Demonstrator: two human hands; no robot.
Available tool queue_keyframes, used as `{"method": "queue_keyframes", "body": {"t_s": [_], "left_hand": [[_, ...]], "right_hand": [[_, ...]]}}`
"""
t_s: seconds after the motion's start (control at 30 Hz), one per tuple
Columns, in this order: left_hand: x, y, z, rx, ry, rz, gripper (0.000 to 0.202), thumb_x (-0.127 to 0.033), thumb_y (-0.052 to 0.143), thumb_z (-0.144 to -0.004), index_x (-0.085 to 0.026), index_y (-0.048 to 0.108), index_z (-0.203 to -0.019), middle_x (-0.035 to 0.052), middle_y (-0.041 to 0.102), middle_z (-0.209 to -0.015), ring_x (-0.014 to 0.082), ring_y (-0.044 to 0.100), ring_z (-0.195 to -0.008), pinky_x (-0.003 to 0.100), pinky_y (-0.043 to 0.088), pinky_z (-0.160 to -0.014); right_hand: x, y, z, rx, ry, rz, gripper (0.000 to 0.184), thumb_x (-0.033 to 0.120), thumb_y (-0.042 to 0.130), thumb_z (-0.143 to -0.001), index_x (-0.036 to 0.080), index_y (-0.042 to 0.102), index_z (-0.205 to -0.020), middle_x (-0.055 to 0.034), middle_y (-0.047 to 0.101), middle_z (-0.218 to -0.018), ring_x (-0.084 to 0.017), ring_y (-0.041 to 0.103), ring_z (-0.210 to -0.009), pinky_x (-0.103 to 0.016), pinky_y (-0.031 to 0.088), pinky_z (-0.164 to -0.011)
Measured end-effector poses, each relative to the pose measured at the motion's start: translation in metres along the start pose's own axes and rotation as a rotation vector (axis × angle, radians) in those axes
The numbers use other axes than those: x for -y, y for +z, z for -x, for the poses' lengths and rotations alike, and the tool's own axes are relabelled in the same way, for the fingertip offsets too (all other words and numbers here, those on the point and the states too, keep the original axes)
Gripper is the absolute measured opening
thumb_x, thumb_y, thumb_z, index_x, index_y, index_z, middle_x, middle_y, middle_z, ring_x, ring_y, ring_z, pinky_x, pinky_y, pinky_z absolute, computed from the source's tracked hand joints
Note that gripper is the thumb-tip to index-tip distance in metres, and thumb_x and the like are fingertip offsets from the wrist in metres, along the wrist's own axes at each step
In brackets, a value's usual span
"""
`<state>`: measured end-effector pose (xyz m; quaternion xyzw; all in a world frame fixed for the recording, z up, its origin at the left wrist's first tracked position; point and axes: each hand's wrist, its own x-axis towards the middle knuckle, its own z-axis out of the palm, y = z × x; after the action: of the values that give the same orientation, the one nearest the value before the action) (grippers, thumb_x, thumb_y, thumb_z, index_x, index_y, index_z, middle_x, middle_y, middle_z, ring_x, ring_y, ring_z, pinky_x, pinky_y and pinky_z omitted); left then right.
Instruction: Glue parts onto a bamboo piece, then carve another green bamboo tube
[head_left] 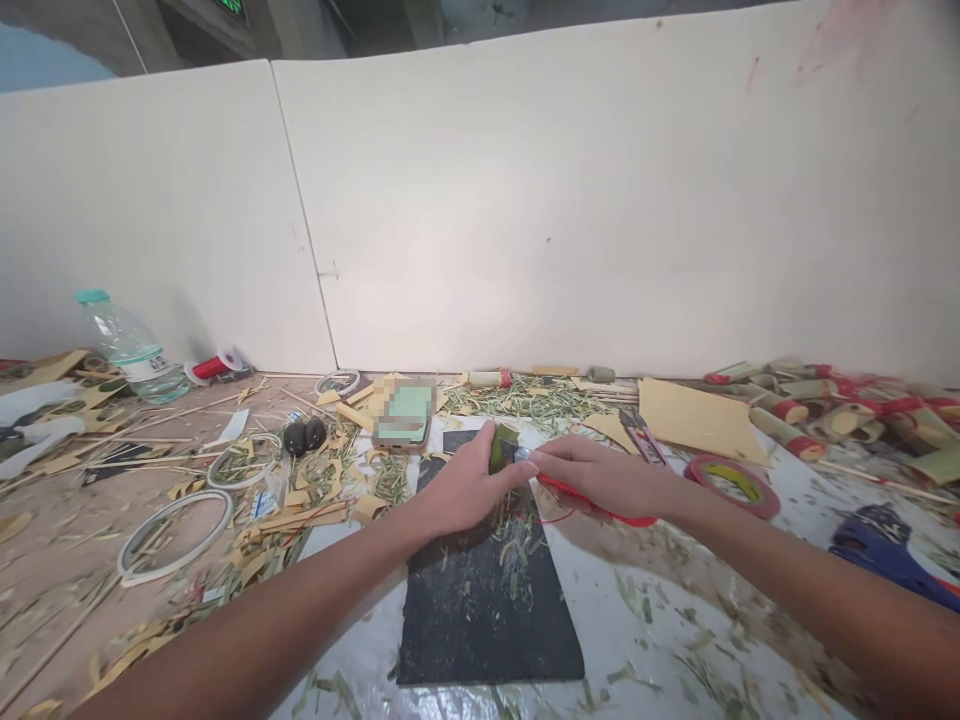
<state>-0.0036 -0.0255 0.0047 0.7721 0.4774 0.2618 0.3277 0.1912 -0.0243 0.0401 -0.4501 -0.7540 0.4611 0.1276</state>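
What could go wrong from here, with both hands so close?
The right hand holds what looks like a red tool close to the left hand; a slip might hurt it. The green piece could turn in the left hand. Shavings on the dark board may make it slippery.

A green piece (505, 446) is held beside a red-handled tool (559, 489).

Two hands (463, 485), one bottle (133, 348), one phone (405, 412)

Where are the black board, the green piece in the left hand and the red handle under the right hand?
Black board (489, 612): head view, near part of its top.
Green piece (496, 455): head view, its exposed side.
Red handle (636, 520): head view, its exposed right end.
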Motion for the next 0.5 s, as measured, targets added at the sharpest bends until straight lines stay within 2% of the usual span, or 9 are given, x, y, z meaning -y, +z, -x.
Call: {"method": "queue_keyframes", "body": {"t_s": [0.07,0.13,0.2,0.27,0.33,0.4,0.5], "left_hand": [[0.001,0.001,0.0,0.02,0.041,-0.012,0.044,-0.064,0.043,-0.084,-0.021,0.042,-0.093,0.0024,0.054,-0.089,0.0182,0.047,-0.078,0.028,0.035,-0.066],[0.002,0.002,-0.002,0.007,0.05,-0.036,0.041,-0.061,0.043,-0.085,-0.021,0.041,-0.087,0.0009,0.053,-0.083,0.0176,0.046,-0.073,0.028,0.033,-0.063],[0.004,0.002,-0.004,-0.048,0.03,-0.053,0.039,-0.059,0.041,-0.087,-0.021,0.039,-0.081,-0.0008,0.051,-0.075,0.0167,0.044,-0.068,0.028,0.031,-0.06],[0.004,0.003,-0.005,-0.115,0.017,-0.041,0.037,-0.057,0.039,-0.088,-0.021,0.037,-0.078,-0.0016,0.05,-0.072,0.016,0.043,-0.067,0.028,0.03,-0.06],[0.003,0.003,-0.005,-0.122,0.006,0.031,0.036,-0.056,0.037,-0.09,-0.022,0.037,-0.08,-0.0024,0.05,-0.071,0.0155,0.044,-0.066,0.028,0.032,-0.061],[0.0,0.002,-0.003,-0.041,-0.009,0.178,0.034,-0.055,0.033,-0.092,-0.022,0.036,-0.085,-0.0035,0.051,-0.068,0.0151,0.046,-0.064,0.028,0.035,-0.062],[-0.001,0.0,-0.001,0.089,0.029,0.378,0.027,-0.048,0.032,-0.094,-0.022,0.034,-0.087,-0.0037,0.055,-0.066,0.0145,0.051,-0.065,0.028,0.038,-0.066]], "right_hand": [[0.002,0.001,0.002,0.049,0.027,0.036,0.05,0.057,0.04,-0.09,0.02,0.039,-0.056,0.0052,0.04,-0.043,-0.008,0.036,-0.035,-0.022,0.029,-0.038],[0.004,0.005,0.002,0.029,0.037,0.029,0.049,0.055,0.039,-0.091,0.02,0.039,-0.056,0.0058,0.038,-0.041,-0.008,0.035,-0.034,-0.022,0.029,-0.038],[0.004,0.011,0.0,-0.069,0.028,-0.018,0.047,0.054,0.036,-0.093,0.021,0.038,-0.059,0.0064,0.038,-0.043,-0.008,0.036,-0.034,-0.022,0.03,-0.038],[0.002,0.015,-0.004,-0.228,0.014,-0.072,0.047,0.055,0.033,-0.093,0.021,0.036,-0.06,0.0064,0.038,-0.046,-0.008,0.037,-0.035,-0.022,0.031,-0.037],[-0.002,0.015,-0.006,-0.33,-0.017,-0.109,0.048,0.056,0.032,-0.093,0.022,0.034,-0.06,0.0065,0.038,-0.046,-0.008,0.038,-0.036,-0.022,0.032,-0.038],[-0.005,0.011,-0.008,-0.298,-0.057,-0.115,0.049,0.057,0.032,-0.093,0.021,0.035,-0.06,0.0064,0.038,-0.045,-0.009,0.038,-0.037,-0.022,0.032,-0.039],[-0.009,0.002,-0.007,-0.139,-0.093,-0.091,0.051,0.06,0.033,-0.092,0.021,0.039,-0.06,0.0053,0.042,-0.045,-0.009,0.04,-0.039,-0.023,0.034,-0.042]]}}
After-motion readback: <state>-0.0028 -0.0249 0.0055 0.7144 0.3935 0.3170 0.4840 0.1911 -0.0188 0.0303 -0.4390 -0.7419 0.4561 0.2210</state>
